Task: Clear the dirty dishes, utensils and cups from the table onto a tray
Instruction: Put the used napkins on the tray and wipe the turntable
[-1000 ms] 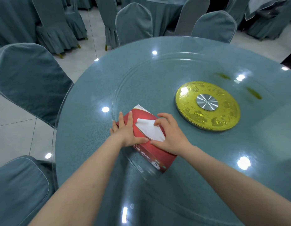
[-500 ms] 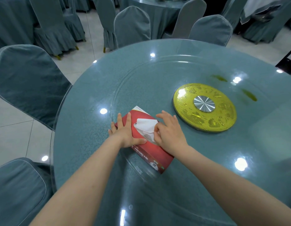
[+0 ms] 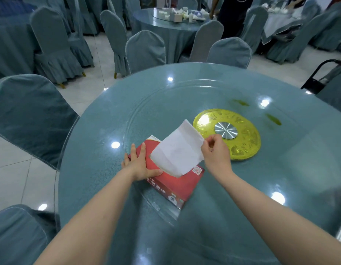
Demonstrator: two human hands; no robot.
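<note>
Right hand pinches white tissue, raised, lower end at the red tissue box. Left hand flat, fingers straight, pressing the box's top. Box lies on counter, beside gold turntable hub.

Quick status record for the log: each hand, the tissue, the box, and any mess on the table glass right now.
left hand: flat on the red tissue box, fingers straight, pressing it down
right hand: pinches the white tissue by its right edge
tissue: drawn up out of the box, lower end at the box top
box: lying on the glass turntable, beside the gold centre disc
mess: two yellow-green smears on the glass beyond the disc
dishes, tray: none in view on this table
</note>
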